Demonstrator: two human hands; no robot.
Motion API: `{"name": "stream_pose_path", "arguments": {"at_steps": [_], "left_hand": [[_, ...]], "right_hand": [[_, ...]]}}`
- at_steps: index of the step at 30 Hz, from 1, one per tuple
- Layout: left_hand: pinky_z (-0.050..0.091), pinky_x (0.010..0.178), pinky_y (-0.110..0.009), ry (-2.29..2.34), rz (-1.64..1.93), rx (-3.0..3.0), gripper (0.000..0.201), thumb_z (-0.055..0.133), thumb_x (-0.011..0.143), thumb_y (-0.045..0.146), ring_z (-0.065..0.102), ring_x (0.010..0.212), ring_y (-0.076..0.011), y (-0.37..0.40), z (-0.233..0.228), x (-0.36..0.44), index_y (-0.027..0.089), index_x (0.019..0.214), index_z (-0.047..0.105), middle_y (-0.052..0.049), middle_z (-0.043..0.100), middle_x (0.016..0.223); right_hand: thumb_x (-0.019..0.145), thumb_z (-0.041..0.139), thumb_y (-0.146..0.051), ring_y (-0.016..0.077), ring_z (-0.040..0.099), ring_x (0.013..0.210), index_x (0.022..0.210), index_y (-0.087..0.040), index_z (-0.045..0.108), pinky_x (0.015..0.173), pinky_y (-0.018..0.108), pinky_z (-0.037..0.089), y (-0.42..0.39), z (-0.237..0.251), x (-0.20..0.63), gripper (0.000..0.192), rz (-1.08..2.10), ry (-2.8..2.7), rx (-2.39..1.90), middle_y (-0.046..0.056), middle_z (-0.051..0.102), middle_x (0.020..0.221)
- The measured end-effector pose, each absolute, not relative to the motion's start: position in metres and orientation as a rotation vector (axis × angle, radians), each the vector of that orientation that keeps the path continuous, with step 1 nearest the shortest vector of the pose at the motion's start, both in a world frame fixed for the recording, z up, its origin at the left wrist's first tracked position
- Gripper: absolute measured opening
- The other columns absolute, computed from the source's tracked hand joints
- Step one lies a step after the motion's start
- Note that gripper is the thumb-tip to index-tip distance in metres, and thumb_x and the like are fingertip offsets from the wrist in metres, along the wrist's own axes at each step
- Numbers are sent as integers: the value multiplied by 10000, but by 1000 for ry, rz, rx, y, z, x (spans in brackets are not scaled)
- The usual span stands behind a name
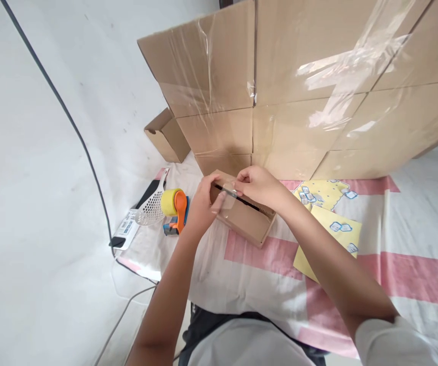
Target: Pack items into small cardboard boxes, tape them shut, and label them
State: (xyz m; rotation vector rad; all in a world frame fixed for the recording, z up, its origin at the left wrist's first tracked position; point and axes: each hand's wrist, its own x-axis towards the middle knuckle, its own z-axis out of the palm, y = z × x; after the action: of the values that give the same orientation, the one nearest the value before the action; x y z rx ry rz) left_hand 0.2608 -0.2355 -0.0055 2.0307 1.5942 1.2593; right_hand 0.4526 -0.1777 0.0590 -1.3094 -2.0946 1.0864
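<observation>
From the head camera, a small cardboard box (244, 216) lay on the pink-and-white cloth (394, 239), in front of a stack of large taped cartons (299, 86). Both hands met over its near end. The left hand (204, 203) curled around the left end of the box, thumb and fingers pinched on a strip of clear tape (227, 195) that hung over the edge. The right hand (259, 185) rested on the top flaps, fingers bent and pressing the other end of the strip down beside the dark gap between the flaps.

To the left lay an orange tape dispenser (177, 211) with a yellow roll, just beside a clear perforated scoop (151, 206) and a printed label (127, 229). A black cable (70, 119) ran down the white wall. Yellow printed sheets (331, 223) lay right of the box, and a small open carton (165, 134) stood behind.

The likely trouble — the tape seemed slack and partly folded, so it could stick to itself or wrinkle if pulled unevenly. The flaps looked not fully shut; pressing with the gap open could seal the box crooked.
</observation>
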Motion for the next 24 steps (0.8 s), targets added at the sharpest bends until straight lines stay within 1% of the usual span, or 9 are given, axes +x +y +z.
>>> {"name": "stream_pose_path", "arguments": {"at_steps": [2,4,6,9,11,13,15,20,24], "left_hand": [[451,1101,-423,1618,1317,1989,382,637,925,290,585,1251,-234,-237,-7,262,252,1291,534,-84,638,1279],[452,1101,-432,1629,1330,1962,369,654,915,291,607,1219,-232,-237,-9,263,251,1265,548,-74,664,1232],[462,1091,-428,1623,1323,1948,356,636,929,294,622,1208,-227,-235,-10,263,251,1273,554,-71,679,1225],[462,1093,-426,1611,1309,1927,293,512,998,309,638,1204,-214,-234,-11,262,252,1280,565,-73,698,1217],[384,1166,-457,1613,1281,1964,289,433,1031,325,641,1208,-207,-235,-11,262,255,1274,573,-65,708,1221],[250,1242,-486,1615,1230,2051,293,442,1028,362,631,1228,-212,-238,-11,261,256,1265,580,-57,702,1258],[181,1266,-489,1611,1198,2117,309,465,1017,400,613,1256,-222,-239,-10,259,253,1258,588,-60,682,1306],[333,1200,-486,1621,1190,2093,406,311,1053,428,607,1266,-232,-238,-8,258,241,1268,600,-77,675,1320],[373,1171,-486,1617,1204,2074,481,243,1061,474,598,1278,-234,-236,-8,259,230,1286,591,-90,677,1321]], "right_hand": [[822,614,-237,138,561,648,698,-187,649,573,274,347,-175,52,452,138,912,-2093,-1373,10,657,704],[809,635,-229,147,582,689,721,-187,660,581,270,356,-175,49,452,101,829,-2097,-1399,22,681,747],[812,646,-250,146,592,688,722,-190,658,571,266,355,-178,49,451,109,893,-2105,-1391,25,692,756],[824,644,-283,140,595,665,722,-196,652,555,262,352,-184,49,448,134,976,-2084,-1385,21,701,749],[824,639,-280,139,597,664,716,-196,649,565,262,358,-186,48,446,137,943,-2063,-1392,21,705,747],[821,632,-266,138,599,659,705,-194,646,577,263,366,-185,46,446,137,930,-2042,-1389,24,707,738],[822,625,-271,136,596,635,701,-193,643,576,265,376,-183,45,448,145,1001,-2019,-1359,25,707,718],[828,624,-316,139,599,622,732,-194,648,566,257,410,-182,47,454,157,1330,-1908,-1155,22,713,705],[828,618,-268,134,603,640,696,-187,638,593,254,417,-193,54,451,156,1250,-1866,-1055,9,683,671]]}}
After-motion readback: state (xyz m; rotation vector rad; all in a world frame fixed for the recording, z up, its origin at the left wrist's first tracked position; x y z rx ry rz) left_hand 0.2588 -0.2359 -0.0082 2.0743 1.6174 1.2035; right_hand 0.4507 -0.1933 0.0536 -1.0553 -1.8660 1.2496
